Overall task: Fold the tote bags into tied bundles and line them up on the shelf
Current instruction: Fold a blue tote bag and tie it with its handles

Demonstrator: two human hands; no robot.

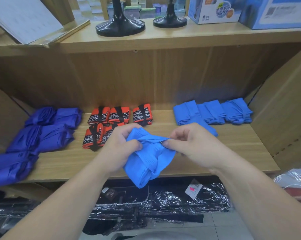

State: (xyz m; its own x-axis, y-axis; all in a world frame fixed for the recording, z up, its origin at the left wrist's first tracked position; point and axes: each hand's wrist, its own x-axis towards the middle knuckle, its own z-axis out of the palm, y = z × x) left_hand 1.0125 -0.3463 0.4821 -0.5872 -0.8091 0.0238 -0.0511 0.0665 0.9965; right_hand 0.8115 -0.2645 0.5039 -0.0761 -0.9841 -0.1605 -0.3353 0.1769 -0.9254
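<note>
Left hand (122, 144), right hand (189, 144) grips pinching 1 blue tote bag (146, 165); shelf (232, 144): 5 red bundles (119, 115) 11 o'clock, 3 blue bundles (212, 112) 2 o'clock.

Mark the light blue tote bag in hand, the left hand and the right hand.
light blue tote bag (146, 168): head view, lower folded body.
left hand (120, 144): head view, back of hand.
right hand (189, 143): head view, back of hand.
</note>
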